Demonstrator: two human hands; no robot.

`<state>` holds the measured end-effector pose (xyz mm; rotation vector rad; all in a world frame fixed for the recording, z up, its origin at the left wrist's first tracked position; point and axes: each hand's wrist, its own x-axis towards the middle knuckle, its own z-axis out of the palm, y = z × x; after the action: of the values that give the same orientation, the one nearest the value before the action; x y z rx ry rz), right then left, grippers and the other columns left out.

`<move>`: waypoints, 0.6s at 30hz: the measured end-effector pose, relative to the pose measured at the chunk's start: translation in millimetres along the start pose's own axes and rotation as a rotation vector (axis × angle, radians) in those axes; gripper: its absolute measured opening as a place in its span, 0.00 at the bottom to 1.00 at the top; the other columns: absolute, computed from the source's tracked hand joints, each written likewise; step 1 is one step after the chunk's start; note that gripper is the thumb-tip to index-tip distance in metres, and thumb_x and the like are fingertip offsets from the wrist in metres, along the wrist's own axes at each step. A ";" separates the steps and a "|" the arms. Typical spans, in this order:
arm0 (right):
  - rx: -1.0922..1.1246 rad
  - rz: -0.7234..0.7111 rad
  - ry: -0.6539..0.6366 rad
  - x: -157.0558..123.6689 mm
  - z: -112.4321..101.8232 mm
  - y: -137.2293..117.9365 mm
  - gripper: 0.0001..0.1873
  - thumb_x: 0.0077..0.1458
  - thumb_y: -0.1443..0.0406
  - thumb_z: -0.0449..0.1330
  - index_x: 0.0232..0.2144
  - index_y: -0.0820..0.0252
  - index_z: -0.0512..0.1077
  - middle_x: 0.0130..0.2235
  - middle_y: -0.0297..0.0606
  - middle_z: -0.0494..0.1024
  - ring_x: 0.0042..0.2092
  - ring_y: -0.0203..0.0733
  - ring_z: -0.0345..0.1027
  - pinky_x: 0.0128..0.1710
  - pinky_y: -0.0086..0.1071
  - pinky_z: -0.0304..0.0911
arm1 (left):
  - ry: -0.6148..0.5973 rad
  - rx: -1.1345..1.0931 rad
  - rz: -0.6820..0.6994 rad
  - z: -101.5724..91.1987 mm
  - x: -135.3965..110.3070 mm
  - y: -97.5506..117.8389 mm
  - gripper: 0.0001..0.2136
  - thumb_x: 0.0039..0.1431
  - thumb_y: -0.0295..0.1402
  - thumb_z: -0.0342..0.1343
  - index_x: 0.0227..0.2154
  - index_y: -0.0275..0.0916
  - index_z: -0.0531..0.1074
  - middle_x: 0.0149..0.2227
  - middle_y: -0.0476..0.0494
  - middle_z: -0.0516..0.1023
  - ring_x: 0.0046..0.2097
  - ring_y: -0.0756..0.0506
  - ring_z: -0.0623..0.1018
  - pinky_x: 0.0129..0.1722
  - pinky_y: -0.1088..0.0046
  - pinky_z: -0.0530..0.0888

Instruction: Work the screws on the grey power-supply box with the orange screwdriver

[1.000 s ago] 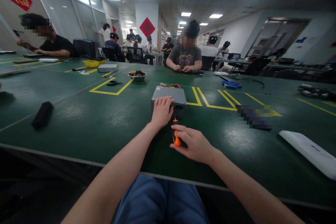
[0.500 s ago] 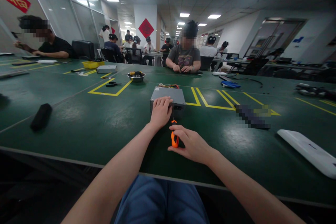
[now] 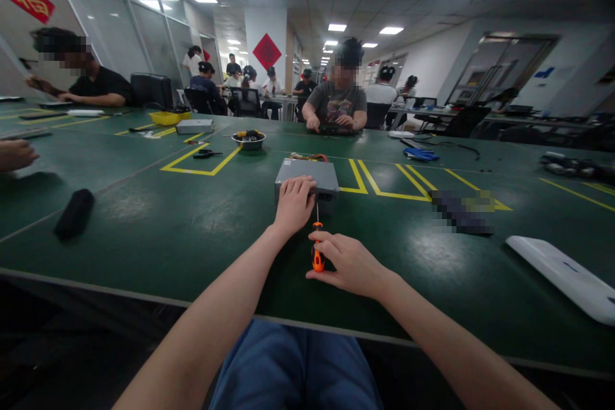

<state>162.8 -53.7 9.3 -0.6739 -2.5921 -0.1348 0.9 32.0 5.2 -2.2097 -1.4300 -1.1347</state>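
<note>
Head view: the two hands stay apart. Nearest, the right hand (image 3: 348,262) pinches an orange-and-black screwdriver (image 3: 317,257) upright, its thin steel shaft just at the near face of a grey metal box-shaped case (image 3: 305,173). The left hand (image 3: 294,205) lies flat on the case's top, pinning it steady on the dark green workbench (image 3: 144,250); coloured wires (image 3: 307,157) emerge at its far edge.

Steel bowl (image 3: 248,139), yellow tray (image 3: 163,118), black pouch (image 3: 73,214), white panel (image 3: 562,278)

head cam, facing fwd & down, close above hands (image 3: 294,206)
</note>
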 end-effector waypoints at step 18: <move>0.064 0.029 0.007 -0.8 -7.8 -1.4 0.21 0.54 0.55 0.58 0.45 0.63 0.63 0.50 0.49 0.69 0.47 0.48 0.68 0.42 0.39 0.68 | 0.000 -0.005 0.006 -1.0 0.3 -0.2 0.11 0.59 0.29 0.48 0.45 0.42 0.64 0.52 0.47 0.69 0.55 0.45 0.65 0.57 0.63 0.57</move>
<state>165.9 -56.9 16.0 -0.6864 -2.5668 -0.0442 0.3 31.7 6.0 -2.2160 -1.4212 -1.1370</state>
